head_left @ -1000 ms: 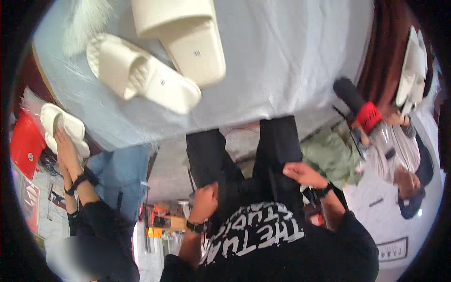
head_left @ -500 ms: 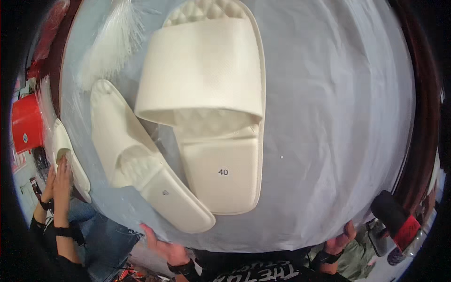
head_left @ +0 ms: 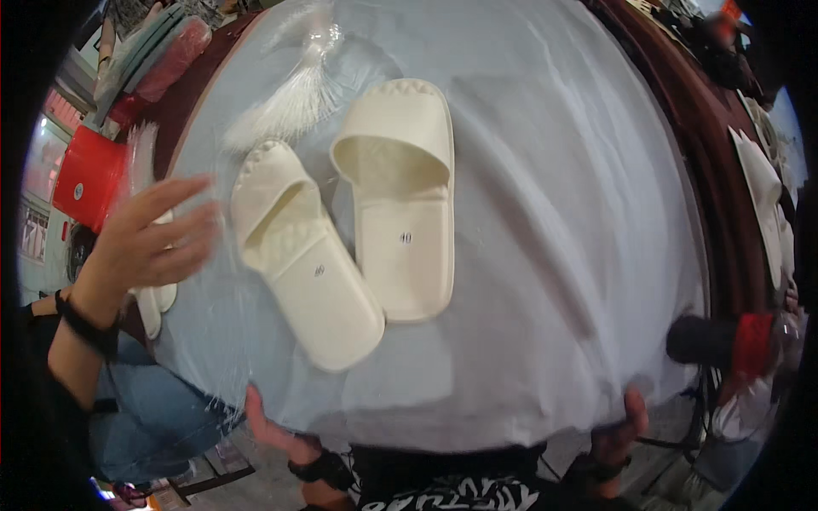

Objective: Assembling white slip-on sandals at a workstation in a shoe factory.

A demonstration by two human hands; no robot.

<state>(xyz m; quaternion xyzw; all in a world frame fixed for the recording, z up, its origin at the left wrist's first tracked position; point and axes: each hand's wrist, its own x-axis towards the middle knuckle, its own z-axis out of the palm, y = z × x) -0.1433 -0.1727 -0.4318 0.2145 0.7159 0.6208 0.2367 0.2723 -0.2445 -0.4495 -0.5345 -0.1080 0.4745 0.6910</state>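
Two cream slide slippers lie side by side on a white cloth-covered surface (head_left: 554, 213): the left slipper (head_left: 302, 255) is angled, the right slipper (head_left: 400, 200) nearly straight. My left hand (head_left: 273, 430) grips the surface's near edge at the lower left, fingers curled under it. At the lower right, my right hand (head_left: 620, 426) holds the same edge. Another person's hand (head_left: 153, 238) hovers, blurred and with spread fingers, just left of the left slipper.
A white tassel (head_left: 290, 106) lies on the cloth behind the slippers. A red box (head_left: 89, 175) and another cream slipper (head_left: 155, 305) sit at the left. More pale slippers (head_left: 763, 204) are at the right, beside a black and red cylinder (head_left: 724, 341).
The cloth-covered surface with the slippers now fills the view, with the pair shifted toward its middle. The other person's hand has risen beside the left slipper. My hands have spread to the near edge.
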